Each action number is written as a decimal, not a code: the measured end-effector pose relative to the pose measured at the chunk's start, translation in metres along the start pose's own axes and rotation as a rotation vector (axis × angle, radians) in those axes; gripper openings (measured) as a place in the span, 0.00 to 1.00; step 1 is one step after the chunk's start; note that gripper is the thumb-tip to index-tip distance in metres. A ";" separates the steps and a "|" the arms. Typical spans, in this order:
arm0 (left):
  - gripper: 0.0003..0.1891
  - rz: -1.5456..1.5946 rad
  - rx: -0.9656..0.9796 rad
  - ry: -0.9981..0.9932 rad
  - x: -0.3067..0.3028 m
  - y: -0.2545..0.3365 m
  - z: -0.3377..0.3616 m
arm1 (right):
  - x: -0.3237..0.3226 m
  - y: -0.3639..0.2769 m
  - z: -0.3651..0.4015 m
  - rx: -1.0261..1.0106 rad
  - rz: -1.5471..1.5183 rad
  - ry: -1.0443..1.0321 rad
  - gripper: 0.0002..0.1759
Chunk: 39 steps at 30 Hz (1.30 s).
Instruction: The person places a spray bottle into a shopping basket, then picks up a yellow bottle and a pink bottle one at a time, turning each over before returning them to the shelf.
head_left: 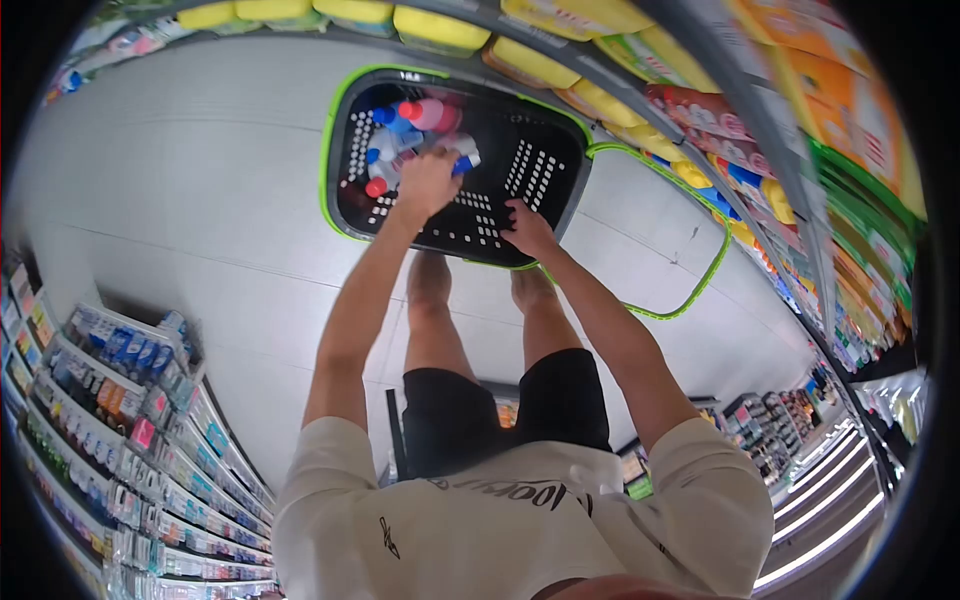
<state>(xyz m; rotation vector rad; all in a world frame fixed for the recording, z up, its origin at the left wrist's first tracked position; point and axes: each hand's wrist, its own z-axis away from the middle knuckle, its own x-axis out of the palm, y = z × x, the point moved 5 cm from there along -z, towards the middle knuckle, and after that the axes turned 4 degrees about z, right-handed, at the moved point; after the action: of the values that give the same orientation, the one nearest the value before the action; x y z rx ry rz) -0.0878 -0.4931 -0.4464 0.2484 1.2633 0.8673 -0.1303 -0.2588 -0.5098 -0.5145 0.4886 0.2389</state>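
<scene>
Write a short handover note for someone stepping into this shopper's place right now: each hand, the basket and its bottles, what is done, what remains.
Left hand: inside the basket, resting on the bottles; its grip cannot be told.
Right hand: fingers spread at the basket's near edge, holding nothing.
Basket: on the floor by the feet, green handle lying out to the right.
Done: several bottles lie in its left half.
Left: its right half is bare; the handle is not in hand.

Bottles [410,140] crowd one basket [540,165] end; rest open.
</scene>
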 end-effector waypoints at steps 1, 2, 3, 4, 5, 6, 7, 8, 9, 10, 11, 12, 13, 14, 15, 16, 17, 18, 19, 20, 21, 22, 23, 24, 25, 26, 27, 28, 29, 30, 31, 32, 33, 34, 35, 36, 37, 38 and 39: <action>0.13 0.033 0.046 0.047 -0.026 0.022 0.014 | -0.016 -0.006 0.017 -0.004 -0.040 0.037 0.37; 0.12 0.066 0.081 0.055 -0.053 0.045 0.027 | -0.033 -0.012 0.034 -0.020 -0.056 0.065 0.37; 0.13 0.088 0.129 0.064 -0.086 0.074 0.042 | -0.055 -0.024 0.052 -0.089 -0.139 0.139 0.39; 0.15 0.037 0.126 0.042 -0.114 0.102 0.057 | -0.081 -0.038 0.066 -0.170 -0.218 0.222 0.41; 0.18 0.039 0.207 0.133 -0.137 0.128 0.073 | -0.109 -0.051 0.082 -0.211 -0.226 0.274 0.41; 0.17 0.115 0.231 0.165 -0.170 0.161 0.088 | -0.138 -0.069 0.106 -0.340 -0.192 0.339 0.44; 0.14 0.140 0.290 0.206 -0.200 0.195 0.103 | -0.165 -0.086 0.133 -0.464 -0.153 0.405 0.47; 0.12 0.219 0.383 0.251 -0.229 0.227 0.119 | -0.187 -0.101 0.156 -0.556 -0.154 0.392 0.49; 0.13 0.267 0.439 0.248 -0.255 0.259 0.134 | -0.208 -0.113 0.180 -0.646 -0.148 0.379 0.52; 0.13 0.270 0.439 0.201 -0.274 0.284 0.149 | -0.223 -0.124 0.205 -0.720 -0.156 0.328 0.52; 0.14 0.274 0.482 0.217 -0.297 0.313 0.165 | -0.235 -0.136 0.228 -0.797 -0.163 0.279 0.52; 0.14 0.292 0.552 0.260 -0.314 0.337 0.177 | -0.248 -0.146 0.252 -0.895 -0.138 0.291 0.51; 0.15 0.314 0.620 0.295 -0.330 0.359 0.189 | -0.256 -0.155 0.277 -0.988 -0.111 0.298 0.49; 0.15 0.327 0.652 0.295 -0.344 0.380 0.198 | -0.263 -0.163 0.296 -0.972 -0.184 0.235 0.47; 0.15 0.347 0.682 0.290 -0.358 0.402 0.208 | -0.269 -0.168 0.317 -0.950 -0.258 0.166 0.45; 0.14 0.347 0.697 0.265 -0.366 0.419 0.216 | -0.274 -0.173 0.338 -0.909 -0.318 0.115 0.43; 0.14 0.323 0.731 0.263 -0.374 0.437 0.220 | -0.274 -0.175 0.354 -0.862 -0.380 0.060 0.42; 0.14 0.351 0.730 0.256 -0.378 0.453 0.223 | -0.273 -0.175 0.366 -0.876 -0.424 0.032 0.41; 0.14 0.387 0.721 0.246 -0.379 0.465 0.224 | -0.273 -0.174 0.377 -0.878 -0.429 0.055 0.41; 0.15 0.373 0.703 0.212 -0.378 0.476 0.223 | -0.272 -0.173 0.386 -0.847 -0.506 0.084 0.40; 0.15 0.365 0.717 0.197 -0.376 0.489 0.218 | -0.272 -0.171 0.394 -0.815 -0.585 0.113 0.39; 0.14 0.354 0.753 0.231 -0.375 0.501 0.214 | -0.269 -0.165 0.396 -0.801 -0.588 0.160 0.35; 0.14 0.345 0.785 0.260 -0.372 0.512 0.210 | -0.267 -0.158 0.401 -0.795 -0.605 0.172 0.35; 0.15 0.384 0.795 0.280 -0.369 0.518 0.204 | -0.270 -0.153 0.406 -0.803 -0.634 0.222 0.33; 0.15 0.386 0.749 0.325 -0.369 0.527 0.200 | -0.276 -0.149 0.414 -0.807 -0.662 0.273 0.31; 0.17 0.460 0.699 0.339 -0.363 0.527 0.194 | -0.283 -0.143 0.424 -0.812 -0.667 0.317 0.31; 0.18 0.531 0.655 0.357 -0.358 0.527 0.185 | -0.290 -0.136 0.429 -0.806 -0.677 0.336 0.31; 0.21 0.661 0.635 0.325 -0.354 0.530 0.177 | -0.298 -0.129 0.435 -0.850 -0.704 0.405 0.31; 0.23 0.791 0.601 0.291 -0.347 0.530 0.172 | -0.304 -0.122 0.442 -0.890 -0.730 0.465 0.32; 0.26 0.852 0.668 0.236 -0.340 0.531 0.163 | -0.313 -0.118 0.453 -0.854 -0.774 0.456 0.31; 0.26 0.852 0.666 0.222 -0.332 0.535 0.158 | -0.319 -0.112 0.456 -0.845 -0.784 0.462 0.31; 0.26 1.027 0.670 0.099 -0.321 0.540 0.155 | -0.327 -0.105 0.460 -0.841 -0.819 0.501 0.31; 0.26 1.201 0.670 -0.025 -0.310 0.545 0.152 | -0.334 -0.098 0.464 -0.838 -0.851 0.541 0.30; 0.26 1.207 0.673 -0.094 -0.295 0.551 0.148 | -0.342 -0.093 0.470 -0.807 -0.853 0.559 0.30; 0.25 1.174 0.606 -0.059 -0.281 0.548 0.145 | -0.347 -0.088 0.472 -0.798 -0.858 0.557 0.30; 0.23 1.136 0.538 -0.104 -0.267 0.545 0.144 | -0.351 -0.082 0.472 -0.799 -0.946 0.542 0.30; 0.22 1.095 0.469 -0.147 -0.254 0.543 0.144 | -0.355 -0.077 0.472 -0.798 -1.036 0.524 0.30; 0.20 1.110 0.426 -0.146 -0.242 0.542 0.144 | -0.361 -0.072 0.475 -0.819 -1.075 0.552 0.30; 0.20 1.152 0.396 -0.165 -0.233 0.542 0.144 | -0.368 -0.069 0.479 -0.839 -1.114 0.580 0.30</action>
<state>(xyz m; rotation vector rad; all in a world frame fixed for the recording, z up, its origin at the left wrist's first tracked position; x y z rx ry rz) -0.2013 -0.2494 0.0981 1.4269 1.0716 1.4981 -0.2383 -0.1026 0.0678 -1.6114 0.5787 -0.8444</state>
